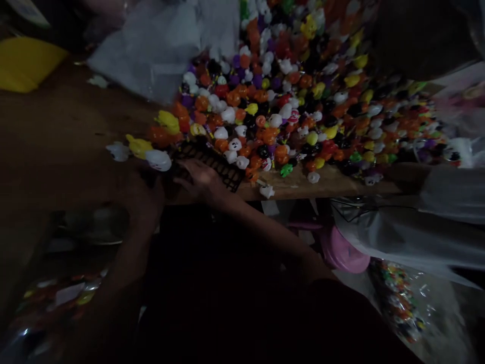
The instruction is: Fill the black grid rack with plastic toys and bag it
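My right hand (204, 181) is at the table edge, by a black slotted grid (222, 167). Its fingers point left and bend around something dark that I cannot make out. My left hand (146, 197) is just left of it, in deep shadow, with its fingers hidden. Right above the left hand sits a white plastic figure (158, 160), beside a yellow figure (139, 147) and another white figure (118, 151). An orange figure (163, 136) and a second yellow figure (168, 122) lie behind them.
A large pile of small coloured plastic figures (269, 134) covers the wooden table (56, 131). Clear plastic bags (151, 50) lie at the back, near a yellow object (28, 63). Below the table are a pink plastic item (346, 250) and a bag of figures (403, 303).
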### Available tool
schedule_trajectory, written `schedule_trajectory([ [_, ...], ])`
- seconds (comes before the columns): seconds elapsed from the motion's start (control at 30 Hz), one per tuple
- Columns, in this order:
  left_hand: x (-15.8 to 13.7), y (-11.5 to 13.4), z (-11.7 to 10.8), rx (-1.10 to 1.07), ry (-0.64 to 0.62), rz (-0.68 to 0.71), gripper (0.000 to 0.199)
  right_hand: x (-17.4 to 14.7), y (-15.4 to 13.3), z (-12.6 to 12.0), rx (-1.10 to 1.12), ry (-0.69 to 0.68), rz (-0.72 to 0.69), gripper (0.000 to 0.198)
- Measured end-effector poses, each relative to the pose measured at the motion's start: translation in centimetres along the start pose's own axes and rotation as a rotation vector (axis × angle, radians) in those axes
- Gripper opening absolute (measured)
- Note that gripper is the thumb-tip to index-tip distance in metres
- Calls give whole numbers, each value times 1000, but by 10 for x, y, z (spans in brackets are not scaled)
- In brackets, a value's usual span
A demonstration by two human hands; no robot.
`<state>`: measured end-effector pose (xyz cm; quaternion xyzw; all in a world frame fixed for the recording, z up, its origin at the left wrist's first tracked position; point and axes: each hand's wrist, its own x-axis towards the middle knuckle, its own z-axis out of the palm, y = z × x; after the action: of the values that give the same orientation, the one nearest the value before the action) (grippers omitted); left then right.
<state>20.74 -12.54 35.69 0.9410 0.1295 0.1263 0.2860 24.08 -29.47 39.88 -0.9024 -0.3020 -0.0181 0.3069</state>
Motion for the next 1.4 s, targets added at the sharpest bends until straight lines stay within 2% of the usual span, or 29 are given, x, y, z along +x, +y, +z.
schedule_trajectory([
  [0.1, -1, 8, -5, 23, 27, -53, 31, -56, 11, -44, -134, 254, -50, 24],
  [0.17, -3, 11, -8, 23, 31, -58, 32, -101, 28, -70, -282, 427, 26, 27],
  [0.23, -6, 10, -8, 20, 45, -55, 30, -141, 51, -85, -423, 449, 194, 38],
  [0.27, -9, 9, -8, 10, 52, -34, 29, -156, 62, -87, -451, 419, 253, 40],
  [0.37, -18, 5, -8, -57, 94, 120, 24, -177, 85, -81, -397, 324, 247, 33],
  [0.47, -27, 7, -9, -111, 149, 299, 22, -164, 87, -86, -334, 382, 161, 30],
  [0.53, -29, 13, -10, -118, 151, 327, 18, -137, 86, -109, -358, 464, 143, 30],
  [0.67, -24, 20, -5, -62, 125, 180, 29, -48, 107, -180, -467, 543, 155, 35],
  [0.73, -21, 20, 0, -19, 166, 146, 37, -3, 121, -202, -539, 546, 191, 41],
  [0.77, -19, 18, 2, -3, 193, 159, 39, 15, 124, -206, -574, 551, 205, 43],
  [0.8, -18, 17, 5, 7, 221, 190, 40, 28, 123, -203, -603, 546, 210, 43],
  [0.87, -15, 15, 8, 25, 280, 292, 39, 42, 108, -180, -632, 490, 195, 35],
  [1.0, -11, 14, 9, 77, 330, 510, 27, 32, 61, -99, -585, 162, 138, 27],
  [1.1, -10, 10, 8, 79, 331, 526, 27, 24, 49, -56, -549, 104, 222, 24],
  [1.17, -11, 6, 7, 66, 327, 517, 30, 23, 55, -44, -548, 125, 267, 23],
  [1.23, -12, 3, 8, 73, 335, 502, 30, 23, 65, -41, -553, 127, 253, 22],
  [1.33, -15, 1, 10, 110, 388, 500, 28, 25, 77, -46, -570, 89, 198, 22],
  [1.4, -18, 1, 11, 139, 423, 523, 28, 30, 80, -52, -596, 65, 216, 23],
])
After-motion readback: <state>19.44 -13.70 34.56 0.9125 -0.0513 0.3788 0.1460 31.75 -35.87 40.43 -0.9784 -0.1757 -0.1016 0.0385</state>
